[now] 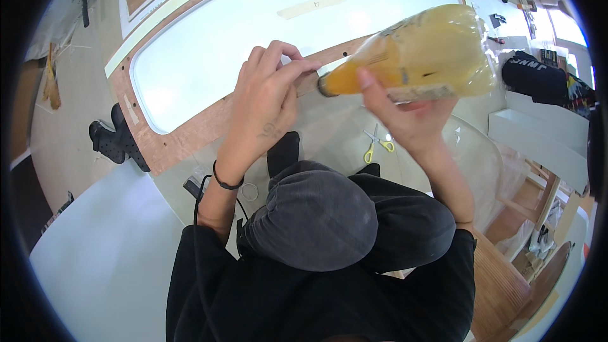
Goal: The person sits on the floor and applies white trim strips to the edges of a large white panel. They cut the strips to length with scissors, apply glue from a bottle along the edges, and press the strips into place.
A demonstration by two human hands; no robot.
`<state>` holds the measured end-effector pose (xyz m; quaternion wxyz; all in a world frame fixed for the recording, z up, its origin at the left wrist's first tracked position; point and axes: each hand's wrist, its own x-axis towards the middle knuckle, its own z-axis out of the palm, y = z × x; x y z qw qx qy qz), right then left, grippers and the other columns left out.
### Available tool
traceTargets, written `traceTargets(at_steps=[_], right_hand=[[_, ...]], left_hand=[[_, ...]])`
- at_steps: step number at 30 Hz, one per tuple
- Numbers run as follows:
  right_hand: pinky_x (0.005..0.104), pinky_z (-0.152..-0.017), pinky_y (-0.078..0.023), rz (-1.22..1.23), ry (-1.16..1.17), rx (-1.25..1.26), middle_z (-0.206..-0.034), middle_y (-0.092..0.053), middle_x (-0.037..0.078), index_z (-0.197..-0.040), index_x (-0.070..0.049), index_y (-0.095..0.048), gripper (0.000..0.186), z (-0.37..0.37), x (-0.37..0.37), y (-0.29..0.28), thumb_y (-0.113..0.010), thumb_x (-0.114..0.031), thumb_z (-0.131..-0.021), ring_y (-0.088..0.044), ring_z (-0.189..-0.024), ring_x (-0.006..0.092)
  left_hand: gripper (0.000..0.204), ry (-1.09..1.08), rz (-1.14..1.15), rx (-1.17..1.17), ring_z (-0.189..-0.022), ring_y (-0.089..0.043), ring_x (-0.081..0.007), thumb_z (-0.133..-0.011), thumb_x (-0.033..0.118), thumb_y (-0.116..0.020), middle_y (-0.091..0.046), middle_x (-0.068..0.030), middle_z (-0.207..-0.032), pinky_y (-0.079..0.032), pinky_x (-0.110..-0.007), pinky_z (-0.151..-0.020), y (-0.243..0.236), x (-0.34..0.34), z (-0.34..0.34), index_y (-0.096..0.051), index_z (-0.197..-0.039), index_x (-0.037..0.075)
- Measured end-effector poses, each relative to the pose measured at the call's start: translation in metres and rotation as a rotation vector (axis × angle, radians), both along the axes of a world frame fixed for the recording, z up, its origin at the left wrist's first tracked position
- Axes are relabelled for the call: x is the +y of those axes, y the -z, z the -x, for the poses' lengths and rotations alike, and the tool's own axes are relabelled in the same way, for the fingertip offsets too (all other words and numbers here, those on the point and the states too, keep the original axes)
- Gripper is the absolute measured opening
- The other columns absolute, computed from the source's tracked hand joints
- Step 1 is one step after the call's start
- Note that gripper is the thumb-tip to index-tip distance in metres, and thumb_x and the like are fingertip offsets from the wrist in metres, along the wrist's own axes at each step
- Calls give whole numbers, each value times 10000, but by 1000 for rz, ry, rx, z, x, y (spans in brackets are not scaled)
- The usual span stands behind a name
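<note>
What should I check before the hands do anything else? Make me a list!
1. Bottle held: ok, the right hand has it.
2. Bottle upright: not ok, it is tipped over sideways, with its narrow end toward the left hand.
3. Bottle's mouth closed: cannot tell, only a dark tip shows.
4. Left hand touching the wooden frame: cannot tell from above.
5. Scissors put down: ok, they lie on the floor.
</note>
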<state>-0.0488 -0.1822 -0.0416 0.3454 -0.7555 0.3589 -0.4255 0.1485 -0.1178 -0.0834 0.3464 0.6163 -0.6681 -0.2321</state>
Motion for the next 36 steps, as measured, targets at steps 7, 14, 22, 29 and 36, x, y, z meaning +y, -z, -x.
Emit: traceTargets(at_steps=[7,14,22,29,36], right_hand=[[296,-736,-562,-284,126,-171,-985,-684,94,-1107,5,-622,417,30,11,-18,-853,-92,-774,-695,-855,176],[337,-755,-572,-182,478,184,-992,-693,155,-1317,22,-421,658,140,9,12,-815,-140,-816,-704,-857,222],[461,-774,-563,-702,499,1271,-967,-703,266,-1396,-36,-393,825,280,67,143,-784,-289,-715,-715,-900,375],[412,-664,-588,-997,52,2028,-1011,-726,87,-1453,-206,-458,862,356,109,229,-810,-349,-680,-726,-883,248],[449,-623,-576,-928,46,2016,-1013,-734,74,-1151,-148,-705,345,345,100,234,-680,-259,-825,-714,-840,266]], left_hand=[[345,64,-46,47,-907,-525,-266,-771,-61,-515,-563,-77,-1022,-465,-375,-801,-2,-7,-10,-722,-1020,59],[160,-78,27,-66,-838,-579,-274,-818,60,-602,-606,-103,-963,-476,-367,-776,-13,-15,7,-661,-963,22],[704,102,167,-263,-934,-624,-289,-767,310,-845,-655,-132,-1105,-502,-381,-812,-31,-67,73,-500,-1313,30],[666,224,195,-491,-902,-558,-241,-749,152,-786,-601,-100,-990,-429,-372,-751,-23,-98,121,-494,-1336,31],[630,106,143,-565,-900,-558,-259,-762,59,-733,-603,-76,-947,-420,-392,-776,-16,-95,141,-481,-1339,20]])
